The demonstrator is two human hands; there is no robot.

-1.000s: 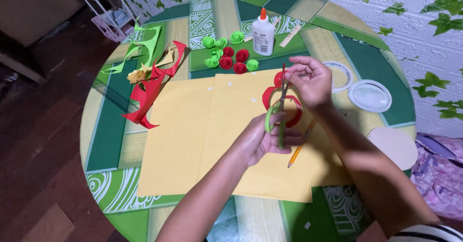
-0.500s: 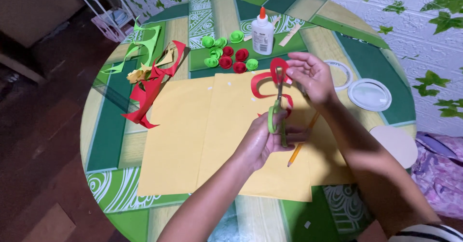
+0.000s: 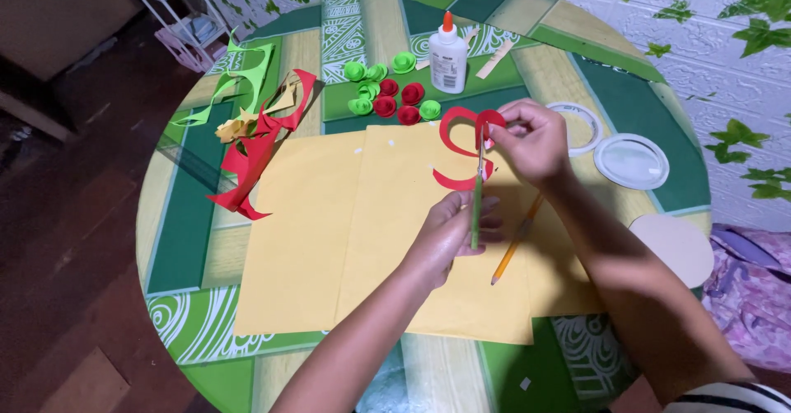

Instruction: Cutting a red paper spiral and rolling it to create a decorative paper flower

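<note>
Round green-patterned table (image 3: 206, 322) carries yellow paper (image 3: 329, 240). Left hand (image 3: 449, 236) grips a thin green stick (image 3: 477, 191) upright. Right hand (image 3: 531, 141) pinches the red paper spiral (image 3: 455, 133) at its tip. Beyond: paper rosettes (image 3: 387, 92), glue bottle (image 3: 447, 51).

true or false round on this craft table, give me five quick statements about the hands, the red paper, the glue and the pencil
1. The left hand holds a thin green stick. True.
2. The right hand pinches a blue paper strip. False: it is a red paper spiral.
3. The glue bottle lies on its side. False: it stands upright, orange tip up.
4. A pencil lies on the yellow paper. True.
5. The small rolled paper roses are all red. False: some are green.
</note>
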